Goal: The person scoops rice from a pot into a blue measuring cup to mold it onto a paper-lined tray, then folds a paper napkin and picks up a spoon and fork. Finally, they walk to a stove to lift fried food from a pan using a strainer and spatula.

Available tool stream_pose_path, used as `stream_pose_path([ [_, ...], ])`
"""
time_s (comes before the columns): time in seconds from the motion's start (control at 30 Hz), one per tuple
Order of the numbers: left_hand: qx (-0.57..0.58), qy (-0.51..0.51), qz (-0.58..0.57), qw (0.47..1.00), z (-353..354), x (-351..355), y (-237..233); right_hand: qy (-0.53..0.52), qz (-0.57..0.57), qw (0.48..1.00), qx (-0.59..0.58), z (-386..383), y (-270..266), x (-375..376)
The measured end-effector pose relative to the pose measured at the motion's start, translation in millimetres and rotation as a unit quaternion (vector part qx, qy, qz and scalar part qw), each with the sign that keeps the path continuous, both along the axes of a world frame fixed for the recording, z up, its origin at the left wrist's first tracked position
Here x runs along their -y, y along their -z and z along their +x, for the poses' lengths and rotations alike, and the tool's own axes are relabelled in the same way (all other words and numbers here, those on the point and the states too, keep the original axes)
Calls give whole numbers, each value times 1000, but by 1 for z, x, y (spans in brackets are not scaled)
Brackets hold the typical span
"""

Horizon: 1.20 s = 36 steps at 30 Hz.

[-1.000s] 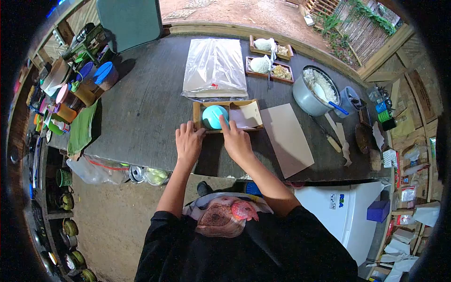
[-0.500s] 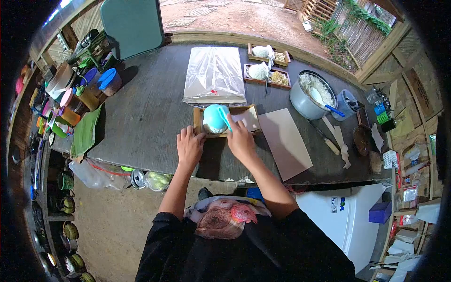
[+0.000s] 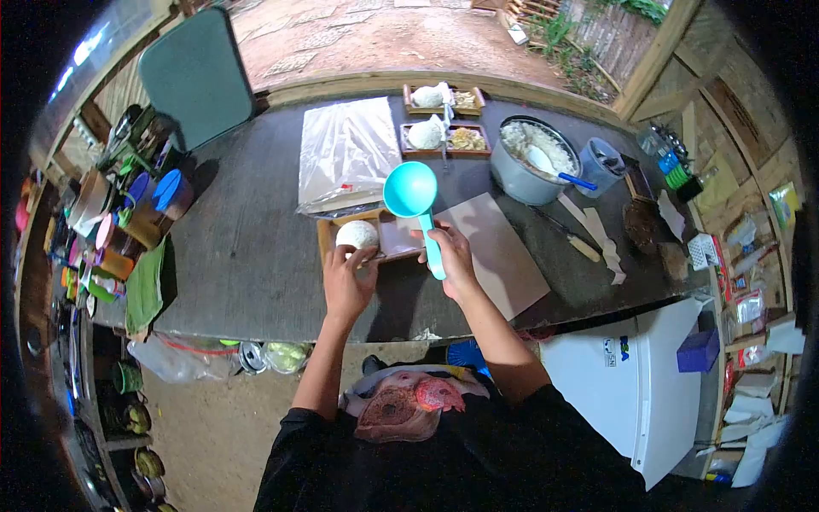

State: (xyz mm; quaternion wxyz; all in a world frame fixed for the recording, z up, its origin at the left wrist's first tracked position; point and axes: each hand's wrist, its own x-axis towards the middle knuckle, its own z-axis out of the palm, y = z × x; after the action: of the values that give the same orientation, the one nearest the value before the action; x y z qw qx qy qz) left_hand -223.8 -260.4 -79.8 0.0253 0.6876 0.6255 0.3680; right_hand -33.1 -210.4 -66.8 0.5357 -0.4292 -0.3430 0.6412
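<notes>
A turquoise ladle (image 3: pixel 410 191) is held up by its handle in my right hand (image 3: pixel 452 260), above the right part of a wooden tray (image 3: pixel 326 241). Its round bowl faces up and looks bare inside. In the tray's left compartment sits a rounded mound of white rice (image 3: pixel 357 234). My left hand (image 3: pixel 351 282) is at the near side of the mound, fingers bent and thumb apart, with the fingertips at the rice. The right compartment has a pale paper liner (image 3: pixel 399 236).
Behind lies a plastic-wrapped stack of sheets (image 3: pixel 348 149). Two filled trays (image 3: pixel 403 139) stand beyond. A pot of rice (image 3: pixel 519 177), a brown sheet (image 3: pixel 503 256) and a knife (image 3: pixel 583 248) are on the right. Several containers (image 3: pixel 173 194) stand at left.
The ladle, earlier upside down over the tray's left compartment, has been lifted and turned bowl-up, uncovering the rice mound. My left hand has shifted from the tray's corner to the rice.
</notes>
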Motion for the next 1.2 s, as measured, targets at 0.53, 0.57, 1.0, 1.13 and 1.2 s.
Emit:
stream_pose_path([
  [0.53, 63, 293, 21, 954, 203, -110, -57, 174, 45, 984, -5, 169, -25, -82],
  [0.57, 63, 312, 12, 948, 212, -114, -58, 186, 66, 980, 29, 176, -23, -87],
  [1.0, -9, 258, -17, 966, 268, -151, -47, 98, 3, 989, 109, 217, -29, -102],
  [1.13, 2, 244, -35, 969, 269, -160, -40, 113, 28, 980, 159, 216, -23, -99],
  [1.2, 5, 242, 2, 970, 269, -161, -38, 121, 45, 980, 152, 215, -14, -100],
])
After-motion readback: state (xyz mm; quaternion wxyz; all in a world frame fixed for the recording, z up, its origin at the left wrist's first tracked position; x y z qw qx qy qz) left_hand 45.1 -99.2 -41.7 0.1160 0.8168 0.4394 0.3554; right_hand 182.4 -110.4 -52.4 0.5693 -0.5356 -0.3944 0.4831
